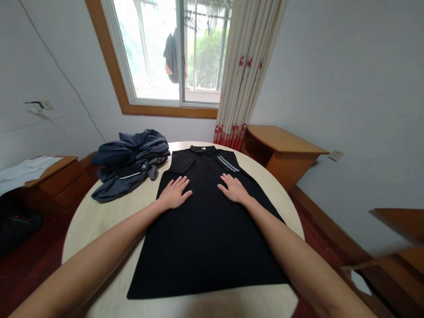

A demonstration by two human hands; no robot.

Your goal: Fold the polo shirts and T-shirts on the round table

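Note:
A black polo shirt [205, 238] lies spread front side up, its collar at the far end and its hem toward me. Both sleeves are folded inward over the chest; the right one shows two grey stripes. My left hand [174, 193] rests flat on the shirt's left side just below the sleeve, fingers spread. Opposite it, my right hand [233, 189] lies palm down on the right side below the striped sleeve, its fingers stretched out. Neither hand grips the cloth.
The shirt is on a round pale wooden table [109, 225]. A heap of dark blue-grey clothes [135, 154] sits at its back left, with a dark phone-like object [130, 171] on it. A wooden desk [281, 141] stands behind right, beside a curtain [247, 66].

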